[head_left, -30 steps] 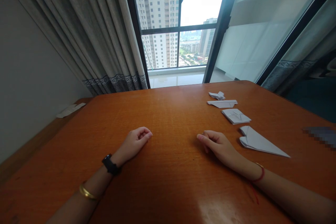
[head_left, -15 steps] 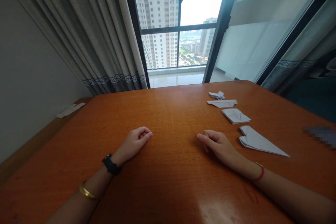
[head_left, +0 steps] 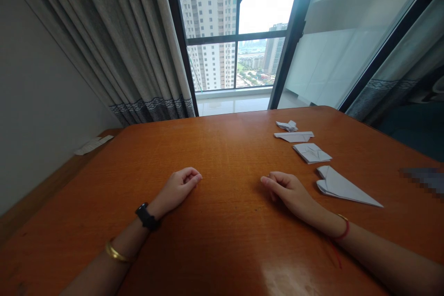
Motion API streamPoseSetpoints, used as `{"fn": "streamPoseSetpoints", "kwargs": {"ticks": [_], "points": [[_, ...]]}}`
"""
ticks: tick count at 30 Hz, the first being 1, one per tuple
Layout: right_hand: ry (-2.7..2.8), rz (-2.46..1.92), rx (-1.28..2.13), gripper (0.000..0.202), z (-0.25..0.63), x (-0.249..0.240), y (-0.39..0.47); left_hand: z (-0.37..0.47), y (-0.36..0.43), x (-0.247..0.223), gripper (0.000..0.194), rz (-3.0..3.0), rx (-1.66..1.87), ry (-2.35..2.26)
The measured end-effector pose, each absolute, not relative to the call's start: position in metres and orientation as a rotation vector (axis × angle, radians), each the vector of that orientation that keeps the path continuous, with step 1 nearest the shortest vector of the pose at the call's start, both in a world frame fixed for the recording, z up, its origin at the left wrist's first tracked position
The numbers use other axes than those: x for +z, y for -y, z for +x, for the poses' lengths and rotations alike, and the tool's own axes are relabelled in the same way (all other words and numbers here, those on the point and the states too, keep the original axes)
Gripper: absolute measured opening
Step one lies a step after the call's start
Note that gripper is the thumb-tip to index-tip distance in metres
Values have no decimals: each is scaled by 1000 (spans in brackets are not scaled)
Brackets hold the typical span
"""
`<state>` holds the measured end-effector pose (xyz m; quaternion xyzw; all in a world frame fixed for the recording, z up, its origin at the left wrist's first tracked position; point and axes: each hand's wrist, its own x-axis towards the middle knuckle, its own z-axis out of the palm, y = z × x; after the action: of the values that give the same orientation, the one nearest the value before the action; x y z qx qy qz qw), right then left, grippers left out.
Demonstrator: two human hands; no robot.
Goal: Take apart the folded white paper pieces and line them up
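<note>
My left hand [head_left: 178, 189] rests on the wooden table [head_left: 222, 240], fingers loosely curled, with nothing seen in it. Across a stretch of tabletop, my right hand [head_left: 288, 193] lies the same way, thumb against its bent fingers and no object showing. Nearest to the right hand is a pointed folded paper [head_left: 345, 188], just beyond its wrist and not touched. Behind that lie a square folded paper [head_left: 312, 153], a long flat folded paper strip [head_left: 294, 137] and a small folded paper piece with raised points [head_left: 286, 126], all white.
A whitish flat item [head_left: 93, 145] lies on a ledge left of the table. Grey curtains [head_left: 149, 46] and a window with a dark frame [head_left: 237, 37] stand behind the far edge. A blurred grey patch [head_left: 423, 180] sits at the right edge.
</note>
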<state>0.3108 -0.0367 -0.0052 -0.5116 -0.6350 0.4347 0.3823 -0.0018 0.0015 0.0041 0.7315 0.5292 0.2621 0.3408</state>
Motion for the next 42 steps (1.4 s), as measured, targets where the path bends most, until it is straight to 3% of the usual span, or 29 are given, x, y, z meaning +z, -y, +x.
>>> {"fn": "streamPoseSetpoints", "kwargs": {"ticks": [42], "points": [[1638, -1292, 1115, 46, 312, -6, 36, -1, -1, 5, 31, 1908, 661, -1365]]}}
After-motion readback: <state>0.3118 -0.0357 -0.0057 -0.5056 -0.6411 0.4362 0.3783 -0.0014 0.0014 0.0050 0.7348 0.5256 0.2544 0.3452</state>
